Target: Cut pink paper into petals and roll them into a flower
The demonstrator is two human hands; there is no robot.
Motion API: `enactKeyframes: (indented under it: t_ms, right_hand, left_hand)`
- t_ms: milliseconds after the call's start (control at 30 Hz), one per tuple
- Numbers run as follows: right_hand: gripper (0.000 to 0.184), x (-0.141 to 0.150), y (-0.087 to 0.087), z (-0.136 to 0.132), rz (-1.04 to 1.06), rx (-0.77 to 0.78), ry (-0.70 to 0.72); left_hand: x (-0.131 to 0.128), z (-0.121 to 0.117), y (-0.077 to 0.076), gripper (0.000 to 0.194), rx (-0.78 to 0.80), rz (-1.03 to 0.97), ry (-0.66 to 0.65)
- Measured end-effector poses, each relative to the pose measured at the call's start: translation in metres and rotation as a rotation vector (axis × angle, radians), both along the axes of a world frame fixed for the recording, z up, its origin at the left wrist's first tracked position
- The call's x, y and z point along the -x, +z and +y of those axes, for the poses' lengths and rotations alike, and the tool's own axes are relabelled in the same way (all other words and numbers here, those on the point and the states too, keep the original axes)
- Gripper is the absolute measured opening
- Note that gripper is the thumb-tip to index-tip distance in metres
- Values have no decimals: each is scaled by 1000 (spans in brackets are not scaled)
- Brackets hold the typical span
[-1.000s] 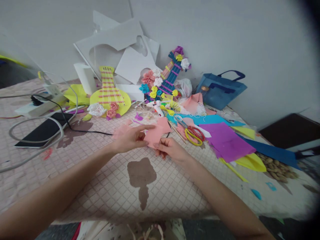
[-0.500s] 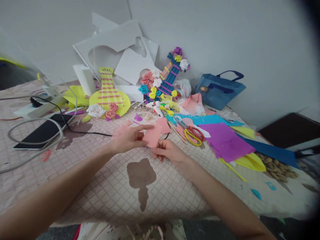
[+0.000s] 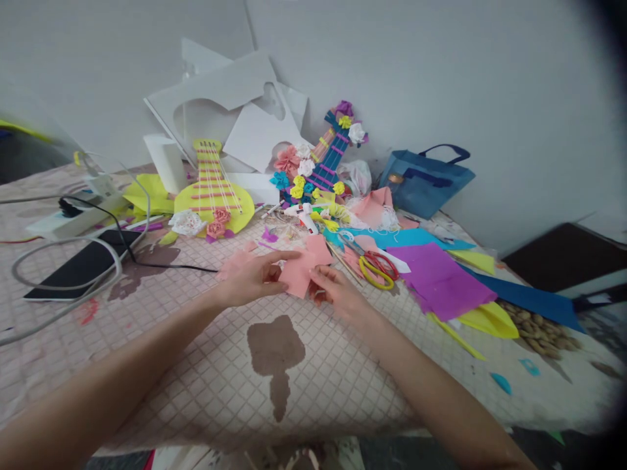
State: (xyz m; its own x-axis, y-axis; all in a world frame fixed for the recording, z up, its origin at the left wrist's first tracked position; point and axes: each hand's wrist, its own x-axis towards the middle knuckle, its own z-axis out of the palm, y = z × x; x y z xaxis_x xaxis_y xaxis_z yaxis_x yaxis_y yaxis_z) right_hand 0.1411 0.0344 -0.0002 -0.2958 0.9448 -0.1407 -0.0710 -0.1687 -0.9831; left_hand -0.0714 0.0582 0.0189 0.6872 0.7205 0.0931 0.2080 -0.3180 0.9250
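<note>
A small square of pink crepe paper point(image 3: 296, 277) is held just above the table between my two hands. My left hand point(image 3: 255, 279) pinches its left side between thumb and fingers. At the right edge, my right hand point(image 3: 337, 290) grips the same paper with its fingertips, the other fingers curled under. Behind it, more pink paper point(image 3: 319, 251) lies on the table, and loose pink pieces point(image 3: 236, 261) rest beyond my left hand. Scissors with red and yellow handles point(image 3: 378, 270) lie to the right of my right hand.
At the back stand a yellow paper guitar point(image 3: 214, 196) and a blue flower-covered one point(image 3: 329, 156). A glue gun point(image 3: 304, 215) lies before them. Purple paper point(image 3: 441, 277) and a blue bag point(image 3: 426, 183) are on the right; a power strip point(image 3: 73, 215) and black tablet-like slab point(image 3: 83, 264) are left.
My right hand has shifted slightly up along the paper's right edge. My left hand keeps its pinch. The view has tilted a little, so the scene sits slightly lower.
</note>
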Motion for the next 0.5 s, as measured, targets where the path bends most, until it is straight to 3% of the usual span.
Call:
enactKeyframes:
  t_ms: [133,500]
  right_hand:
    - [34,-2,2,3,56,-23,-118]
    - [33,-5,-2,9,73,-16,-277]
  left_hand:
    - [0,0,-2,61,-14,23,-8]
    - [-3,-3,-2,62,16,14,-61]
